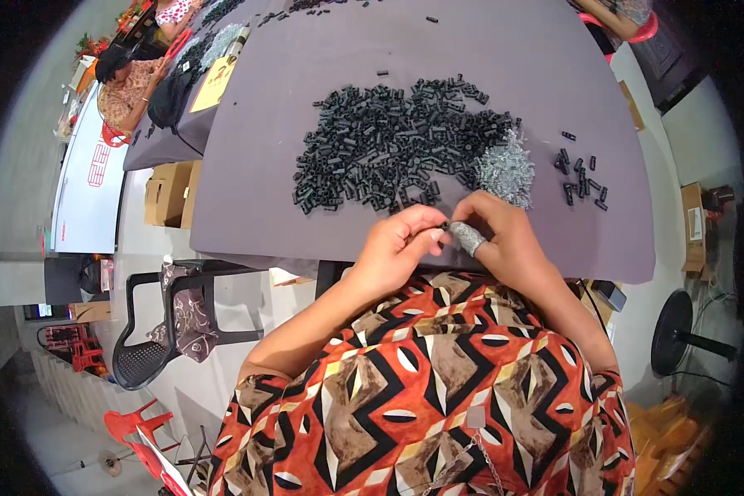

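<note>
My left hand (398, 246) is closed in a pinch on a small black plastic piece (444, 226) at the table's near edge. My right hand (504, 236) meets it there, thumb and fingers pressed together at the piece. A grey wrap (469, 238) covers the right thumb. Whatever the right fingers pinch is too small or hidden to make out. Just beyond both hands spreads a large heap of short black plastic pieces (380, 145). Against its right side lies a smaller pile of tiny silvery metal parts (506, 172).
Several black pieces (583, 180) lie apart at the right of the grey-covered table (256, 182). An empty-seated black chair (174, 318) stands at the left, near a cardboard box (169, 194). A person (128, 87) sits at another table at far left. A black round-based stand (674, 332) is at right.
</note>
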Available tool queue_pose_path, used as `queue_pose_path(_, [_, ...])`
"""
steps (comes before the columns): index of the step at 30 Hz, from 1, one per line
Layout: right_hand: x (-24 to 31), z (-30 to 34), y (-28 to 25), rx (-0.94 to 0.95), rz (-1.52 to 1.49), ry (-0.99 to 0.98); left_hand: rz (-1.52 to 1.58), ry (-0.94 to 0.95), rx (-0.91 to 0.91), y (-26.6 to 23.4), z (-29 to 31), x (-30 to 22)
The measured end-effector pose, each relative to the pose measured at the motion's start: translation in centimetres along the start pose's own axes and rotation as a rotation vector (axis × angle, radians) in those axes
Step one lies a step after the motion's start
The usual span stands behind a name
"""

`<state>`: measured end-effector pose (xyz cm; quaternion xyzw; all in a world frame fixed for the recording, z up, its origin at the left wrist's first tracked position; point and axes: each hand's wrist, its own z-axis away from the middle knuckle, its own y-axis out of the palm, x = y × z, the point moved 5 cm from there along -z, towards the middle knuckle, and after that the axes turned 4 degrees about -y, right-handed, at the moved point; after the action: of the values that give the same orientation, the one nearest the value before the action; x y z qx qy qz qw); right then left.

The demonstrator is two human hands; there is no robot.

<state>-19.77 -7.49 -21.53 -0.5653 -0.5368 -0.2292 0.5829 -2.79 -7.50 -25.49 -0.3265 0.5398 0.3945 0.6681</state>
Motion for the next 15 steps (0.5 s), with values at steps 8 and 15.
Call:
queue_pose_path(8, [-1.1,0.1,0.6,0.061,-0.204,0.120,-0.111,0.018,-0.021,0.3,0.2,-0.6])
queue_pose_path(15, [-1.6,0.3,0.7,0.140,-0.405,0.268,-0.227,0.093,0.018,0.4,1.0,0.0])
